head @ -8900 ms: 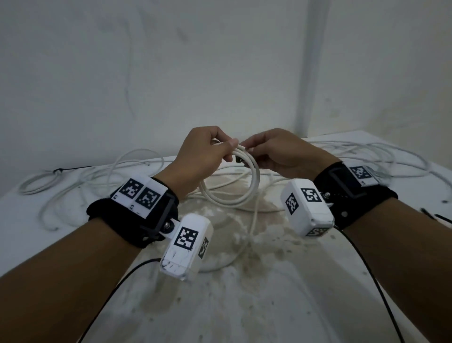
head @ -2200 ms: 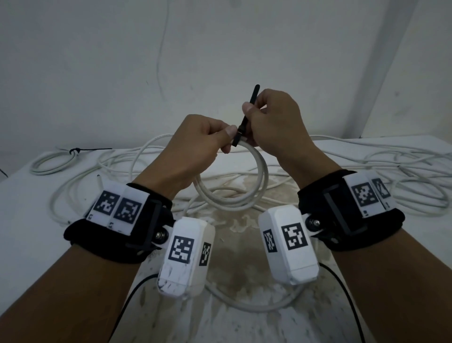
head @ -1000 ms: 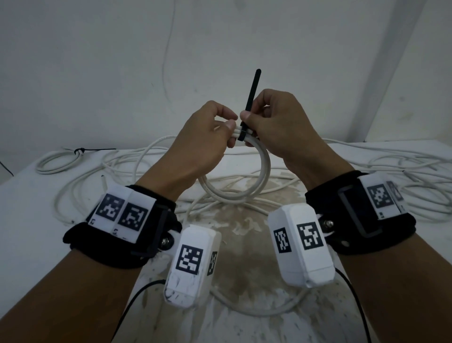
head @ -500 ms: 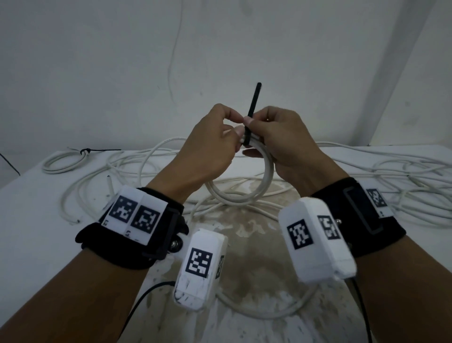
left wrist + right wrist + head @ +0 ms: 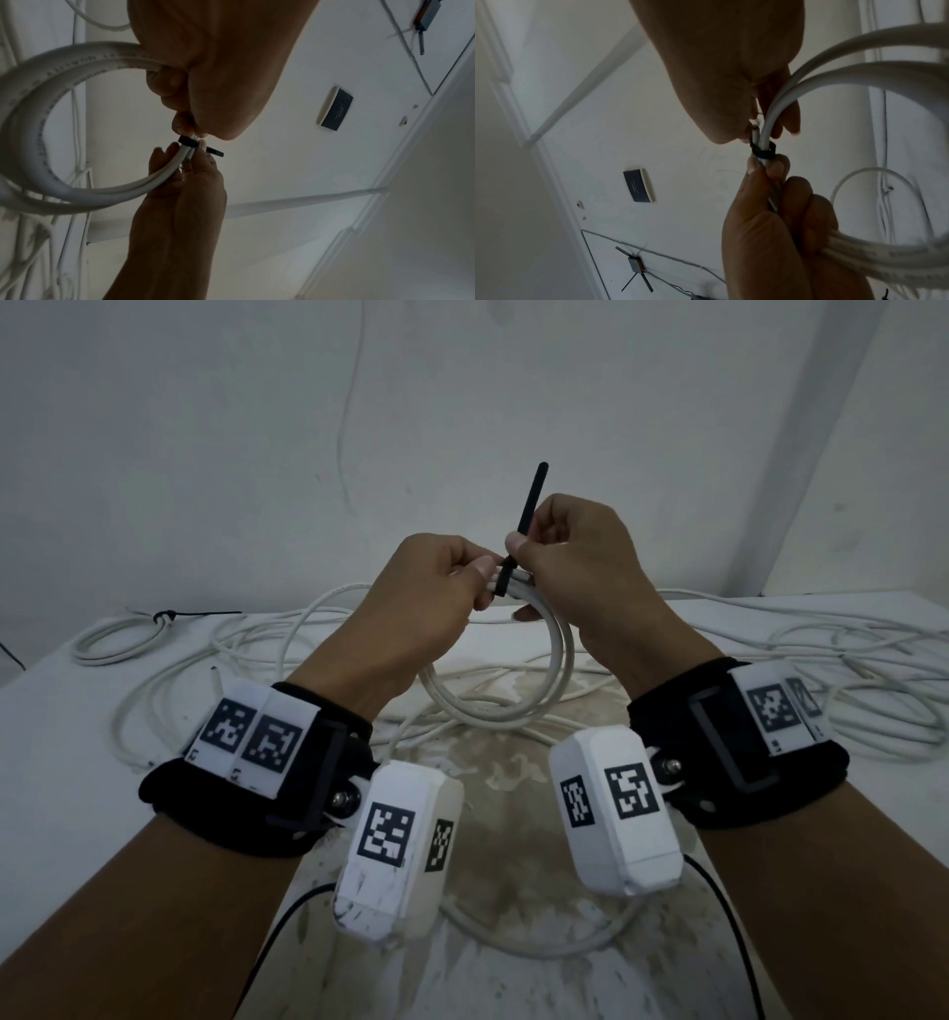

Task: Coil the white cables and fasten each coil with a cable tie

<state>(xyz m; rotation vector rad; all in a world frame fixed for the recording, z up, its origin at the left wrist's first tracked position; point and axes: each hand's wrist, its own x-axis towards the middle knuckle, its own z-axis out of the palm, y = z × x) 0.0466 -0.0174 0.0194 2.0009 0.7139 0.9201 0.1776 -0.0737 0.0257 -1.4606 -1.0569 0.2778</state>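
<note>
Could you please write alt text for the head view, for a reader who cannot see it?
Two hands hold a small white coil above a table; the left hand grips it while the right hand pinches a black tie looped around it. Loose cables lie behind.

Dim, flat light is filling every view; wide-angle bending is warping the edges, and close parts in both wrist views are blurring softly.

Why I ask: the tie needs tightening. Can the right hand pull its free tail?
Probably yes: the right hand already pinches the black cable tie tail, which points up into open air above the white cable coil.
</note>
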